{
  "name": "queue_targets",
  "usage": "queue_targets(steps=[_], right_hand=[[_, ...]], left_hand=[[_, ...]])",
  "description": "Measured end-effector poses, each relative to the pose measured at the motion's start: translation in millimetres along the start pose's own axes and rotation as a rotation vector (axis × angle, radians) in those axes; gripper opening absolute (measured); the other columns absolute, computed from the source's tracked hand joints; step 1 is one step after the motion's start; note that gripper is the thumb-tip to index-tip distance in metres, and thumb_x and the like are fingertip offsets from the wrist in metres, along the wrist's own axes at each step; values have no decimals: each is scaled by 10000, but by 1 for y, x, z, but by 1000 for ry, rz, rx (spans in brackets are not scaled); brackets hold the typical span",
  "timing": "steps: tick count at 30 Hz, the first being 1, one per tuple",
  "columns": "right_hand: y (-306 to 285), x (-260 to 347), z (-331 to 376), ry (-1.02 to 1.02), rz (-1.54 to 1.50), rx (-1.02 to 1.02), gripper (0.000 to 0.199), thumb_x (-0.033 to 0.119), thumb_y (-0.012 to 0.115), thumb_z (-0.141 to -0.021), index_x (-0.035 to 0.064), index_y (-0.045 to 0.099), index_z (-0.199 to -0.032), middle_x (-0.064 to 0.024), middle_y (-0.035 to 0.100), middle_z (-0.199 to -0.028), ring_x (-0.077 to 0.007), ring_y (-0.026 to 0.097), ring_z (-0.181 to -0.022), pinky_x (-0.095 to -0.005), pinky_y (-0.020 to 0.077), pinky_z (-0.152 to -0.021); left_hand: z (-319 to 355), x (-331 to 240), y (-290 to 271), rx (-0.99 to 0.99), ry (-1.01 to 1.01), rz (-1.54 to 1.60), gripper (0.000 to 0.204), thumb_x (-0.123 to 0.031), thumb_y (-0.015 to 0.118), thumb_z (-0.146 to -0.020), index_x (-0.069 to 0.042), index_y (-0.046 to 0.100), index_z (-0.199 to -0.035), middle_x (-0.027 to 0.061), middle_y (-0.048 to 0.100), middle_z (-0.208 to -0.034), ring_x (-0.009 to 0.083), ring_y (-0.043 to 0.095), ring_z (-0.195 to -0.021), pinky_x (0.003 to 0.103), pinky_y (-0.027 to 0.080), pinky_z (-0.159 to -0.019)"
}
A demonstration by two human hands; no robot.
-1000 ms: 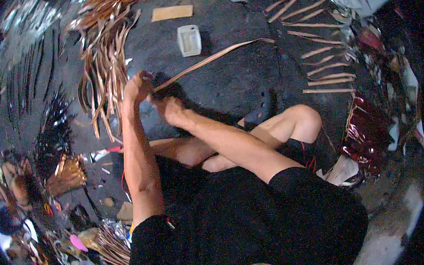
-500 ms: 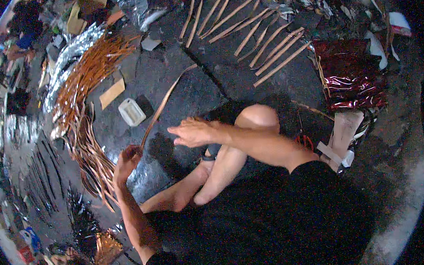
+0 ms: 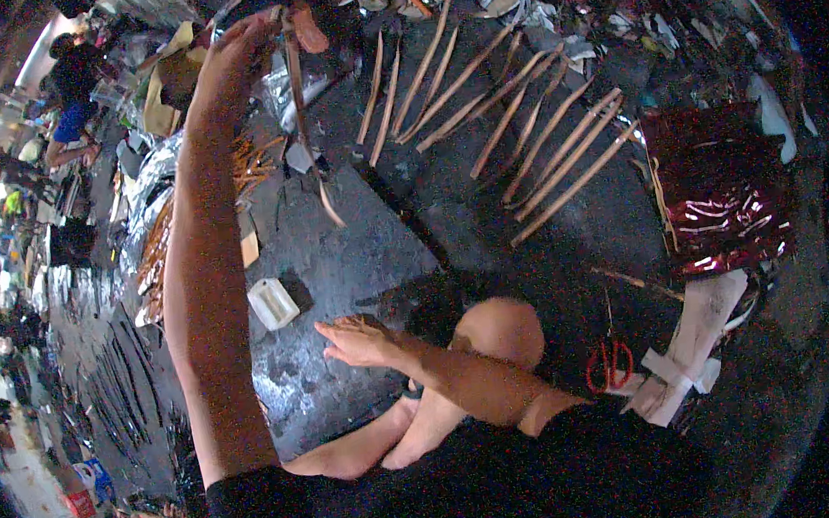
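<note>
My left hand (image 3: 240, 51) is raised high toward the far left and grips the top of a long thin brown strip (image 3: 307, 131), which hangs down with its tip above the dark floor. My right hand (image 3: 358, 341) hovers low over the floor in front of my bent knee (image 3: 500, 328), fingers spread, holding nothing. A small white block (image 3: 273, 302) lies on the floor just left of that hand.
A row of several brown strips (image 3: 521, 124) lies fanned on the floor ahead. More strips (image 3: 157, 260) pile at the left. Shiny dark red foil (image 3: 720, 186) sits right, red-handled scissors (image 3: 610, 365) and pale paper (image 3: 693, 334) near my knee. Other people (image 3: 69, 82) work far left.
My left hand has lifted the strip from low near the floor to high up and away. My right hand has let go of it and stays low, open.
</note>
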State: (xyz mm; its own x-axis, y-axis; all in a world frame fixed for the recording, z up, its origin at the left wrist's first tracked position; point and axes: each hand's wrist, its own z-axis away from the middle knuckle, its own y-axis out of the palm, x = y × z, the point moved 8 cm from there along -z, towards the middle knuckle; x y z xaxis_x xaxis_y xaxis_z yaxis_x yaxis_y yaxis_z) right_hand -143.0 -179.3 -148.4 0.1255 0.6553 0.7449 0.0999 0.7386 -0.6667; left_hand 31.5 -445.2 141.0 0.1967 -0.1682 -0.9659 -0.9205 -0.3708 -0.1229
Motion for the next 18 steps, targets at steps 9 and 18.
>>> queue_targets(steps=[9, 18], right_hand=[[-26, -7, -5, 42, -219, 90, 523, 291, 516, -890, -25, 392, -1288, -237, 564, -1086, -371, 550, -1010, -438, 433, -881], [-11, -13, -11, -30, -203, -19, 471, 249, 555, -862, 34, 425, -1261, -239, 584, -990, -383, 570, -947, -456, 461, -820]], left_hand=[[-95, 95, 11, -124, 316, -96, 307, -311, 567, -854, -83, 613, -1055, -1, 606, -872, 124, 522, -755, 262, 409, -644], [101, 336, -40, -203, -316, -553, 340, -374, 530, -844, -67, 649, -928, 164, 649, -781, 290, 648, -777, 387, 485, -701]])
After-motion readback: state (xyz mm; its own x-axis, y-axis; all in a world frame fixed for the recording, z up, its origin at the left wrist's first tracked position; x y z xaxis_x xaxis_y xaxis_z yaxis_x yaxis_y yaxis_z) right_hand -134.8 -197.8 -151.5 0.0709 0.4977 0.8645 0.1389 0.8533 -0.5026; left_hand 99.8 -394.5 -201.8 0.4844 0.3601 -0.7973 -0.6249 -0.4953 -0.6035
